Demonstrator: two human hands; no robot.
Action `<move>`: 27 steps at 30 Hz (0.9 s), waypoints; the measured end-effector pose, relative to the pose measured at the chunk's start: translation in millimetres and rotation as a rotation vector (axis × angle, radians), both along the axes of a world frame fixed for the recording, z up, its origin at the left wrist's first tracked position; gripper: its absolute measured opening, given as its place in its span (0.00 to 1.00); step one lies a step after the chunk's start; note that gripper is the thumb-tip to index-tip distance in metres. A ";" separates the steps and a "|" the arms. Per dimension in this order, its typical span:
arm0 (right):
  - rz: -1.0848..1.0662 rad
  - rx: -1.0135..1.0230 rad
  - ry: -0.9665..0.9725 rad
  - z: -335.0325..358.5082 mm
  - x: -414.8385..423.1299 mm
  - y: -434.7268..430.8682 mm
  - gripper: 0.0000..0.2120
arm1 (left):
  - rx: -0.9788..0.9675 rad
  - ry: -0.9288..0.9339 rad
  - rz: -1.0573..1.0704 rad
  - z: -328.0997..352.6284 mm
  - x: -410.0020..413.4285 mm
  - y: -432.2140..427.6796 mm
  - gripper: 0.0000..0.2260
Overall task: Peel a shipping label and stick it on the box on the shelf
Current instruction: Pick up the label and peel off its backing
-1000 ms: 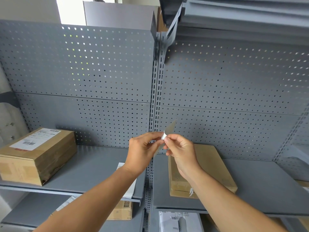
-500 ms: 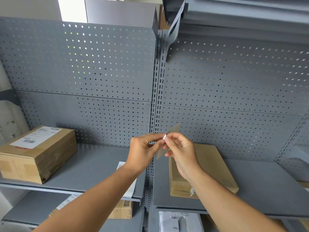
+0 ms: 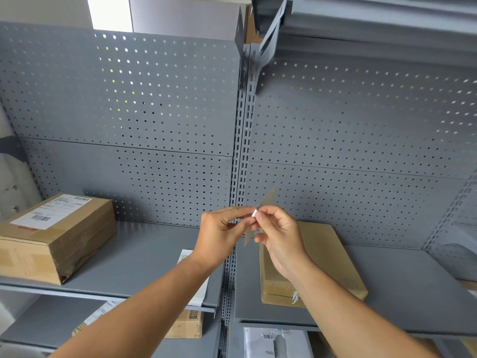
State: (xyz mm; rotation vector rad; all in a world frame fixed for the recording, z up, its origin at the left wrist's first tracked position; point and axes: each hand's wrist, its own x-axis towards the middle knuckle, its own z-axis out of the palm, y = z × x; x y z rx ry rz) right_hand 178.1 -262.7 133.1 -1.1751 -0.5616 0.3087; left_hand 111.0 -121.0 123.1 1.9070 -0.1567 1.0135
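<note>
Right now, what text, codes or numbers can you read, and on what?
No text is legible.
Label on left cardboard box: print and barcodes, too blurred.
White package, lower shelf: barcode, print too small.
Lower-shelf box: QR-like code, unreadable.
Label sheet between left hand and right hand: nothing visible.

The shelf (image 3: pixel 154 257) and its perforated back panel (image 3: pixel 124 99) are matt grey painted metal. The flat box (image 3: pixel 325 254) is smooth brown cardboard; left of it, the labelled box (image 3: pixel 51 244) is rougher, taped cardboard with a white paper label. The label sheet (image 3: pixel 267 200) looks thin, translucent, slightly glossy.
</note>
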 end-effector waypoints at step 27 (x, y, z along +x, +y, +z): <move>-0.003 -0.027 -0.082 -1.8 0.4 -0.2 0.04 | 0.025 -0.025 0.021 0.2 3.8 -0.7 0.07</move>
